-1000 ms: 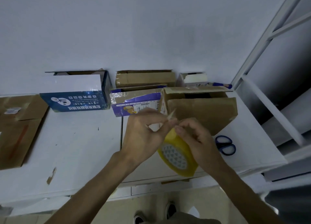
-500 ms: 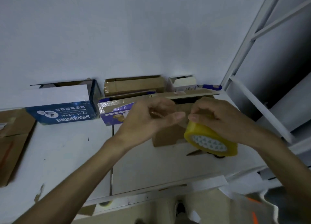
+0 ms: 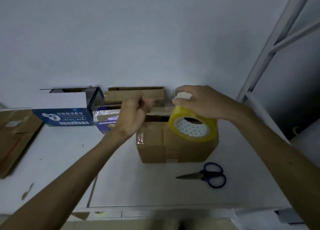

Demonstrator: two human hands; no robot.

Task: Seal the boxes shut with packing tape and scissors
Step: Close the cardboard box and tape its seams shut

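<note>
A brown cardboard box stands on the white table in front of me. My right hand grips a yellow roll of packing tape from above, held over the box's top right. My left hand pinches the free end of the clear tape strip, which stretches from the roll across the box's top edge. Blue-handled scissors lie on the table just in front of the box, to the right, untouched.
Against the wall stand a blue and white box, a purple box and a brown carton. Flattened cardboard lies at the left. A white metal frame rises on the right.
Both hands rose and moved toward the box. The right hand carried the roll to the right, away from the left hand, and a strip of tape now spans between them.
</note>
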